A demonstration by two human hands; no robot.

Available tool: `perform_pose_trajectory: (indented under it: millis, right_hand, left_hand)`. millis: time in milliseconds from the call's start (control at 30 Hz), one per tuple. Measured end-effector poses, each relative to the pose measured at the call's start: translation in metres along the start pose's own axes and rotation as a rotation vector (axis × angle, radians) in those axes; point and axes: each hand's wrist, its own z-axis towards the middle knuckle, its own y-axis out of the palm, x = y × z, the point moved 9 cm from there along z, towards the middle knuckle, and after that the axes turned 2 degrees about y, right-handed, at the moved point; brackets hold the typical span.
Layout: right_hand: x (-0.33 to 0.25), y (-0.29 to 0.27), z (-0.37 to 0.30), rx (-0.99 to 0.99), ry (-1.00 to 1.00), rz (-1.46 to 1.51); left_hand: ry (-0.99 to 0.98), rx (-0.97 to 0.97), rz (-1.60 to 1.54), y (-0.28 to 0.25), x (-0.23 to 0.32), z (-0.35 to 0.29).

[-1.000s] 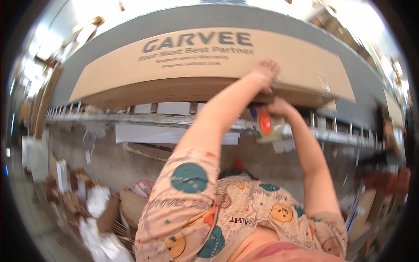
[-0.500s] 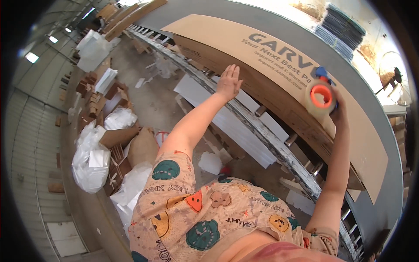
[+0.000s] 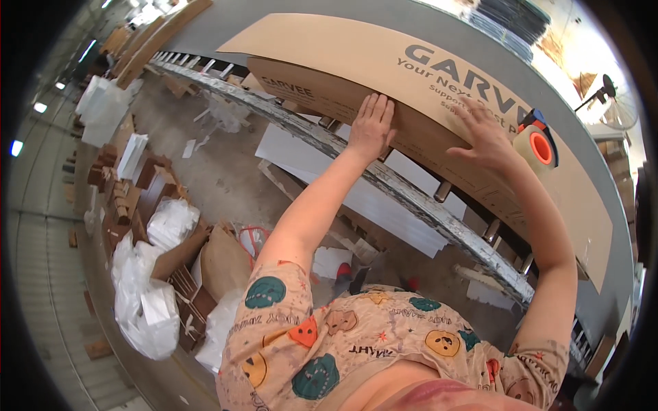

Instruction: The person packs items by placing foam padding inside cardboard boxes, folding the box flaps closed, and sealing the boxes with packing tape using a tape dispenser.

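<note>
A long brown cardboard box (image 3: 329, 42) with dark print lies across the roller conveyor. My left hand (image 3: 372, 128) is open, its fingers stretched and close together against the box's near side. Above the top of the box, toward its right part, my right hand (image 3: 485, 139) is open with fingers spread and nothing in them. Whether it touches the cardboard I cannot tell. Just right of that hand, a tape dispenser (image 3: 526, 146) with a blue and dark frame, a roll of clear tape and an orange core rests on the box top.
The conveyor's worn metal rail (image 3: 411, 195) runs in front of me, with rollers (image 3: 491, 230) behind it. A grey surface (image 3: 301, 14) lies beyond the box. Clear plastic bags (image 3: 140, 301) and brown cardboard pieces (image 3: 223, 264) are heaped on the left floor. A fan (image 3: 606, 92) stands far right.
My right hand has let go of the tape dispenser, which now rests on the box, and has moved left with fingers spread. My left hand has come against the box's side.
</note>
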Motion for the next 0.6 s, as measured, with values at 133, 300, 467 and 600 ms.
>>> perform_pose_trajectory:
  millis: [133, 300, 467, 600]
  right_hand:
    - [-0.021, 0.056, 0.029, 0.0, -0.148, -0.12]
    - [-0.033, 0.064, 0.029, 0.017, -0.11, -0.23]
    - [-0.028, 0.081, 0.033, -0.045, -0.08, -0.312]
    - [-0.05, 0.067, 0.039, -0.01, -0.12, -0.33]
  left_hand:
    - [0.083, 0.065, -0.091, -0.002, -0.009, 0.017]
    - [0.063, 0.166, -0.16, -0.016, -0.015, 0.02]
    - [0.1, 0.339, -0.233, -0.027, -0.044, -0.006]
    - [0.175, 0.004, 0.152, -0.036, -0.098, 0.035]
